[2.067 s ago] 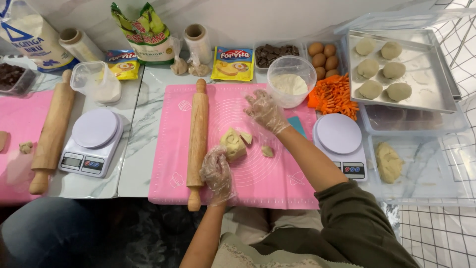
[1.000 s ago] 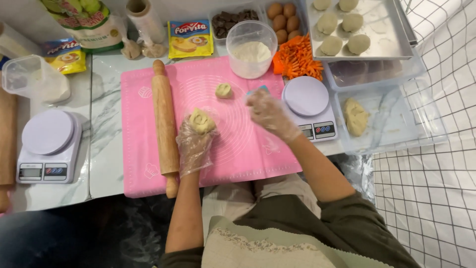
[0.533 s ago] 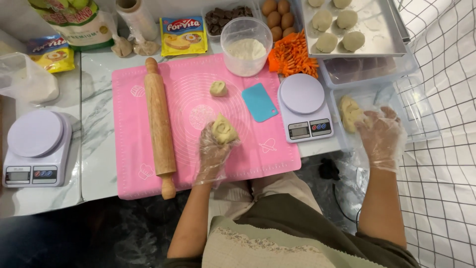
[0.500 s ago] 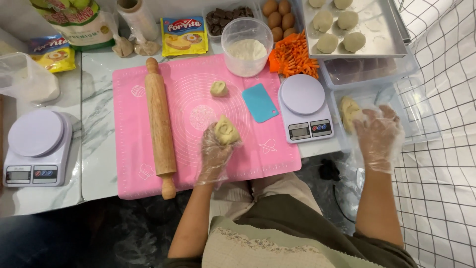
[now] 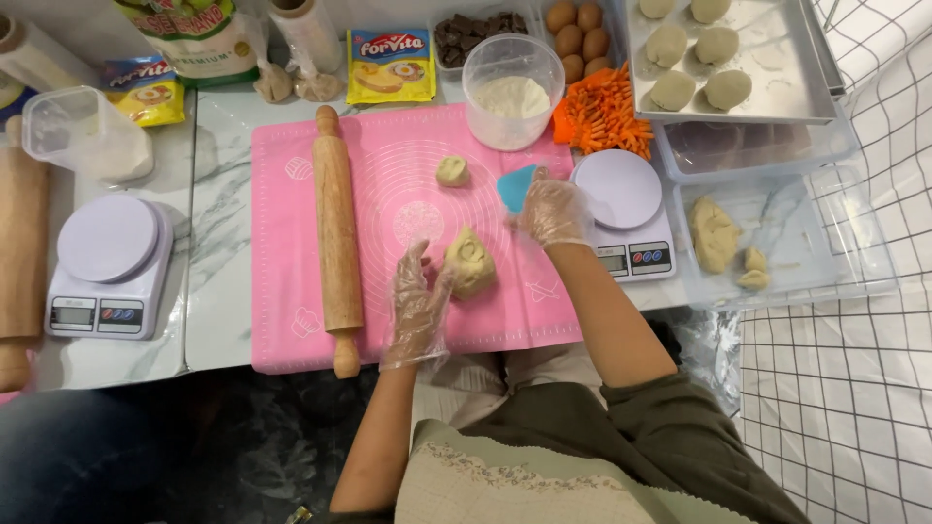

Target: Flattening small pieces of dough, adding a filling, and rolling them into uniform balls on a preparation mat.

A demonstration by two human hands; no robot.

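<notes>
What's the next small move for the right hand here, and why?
Probably close the right hand on the blue scraper and bring it to the dough lump. The fingers already rest on the scraper, which lies flat on the pink mat. The left hand steadies the lump from its left side, leaving its right side free.

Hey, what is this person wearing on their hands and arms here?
Both hands wear thin, clear, loose, crinkly disposable plastic gloves: the left hand and the right hand. The left forearm is bare below the glove cuff. The right arm has an olive-green sleeve pushed up past the forearm. No rings, watches or markings are visible.
</notes>
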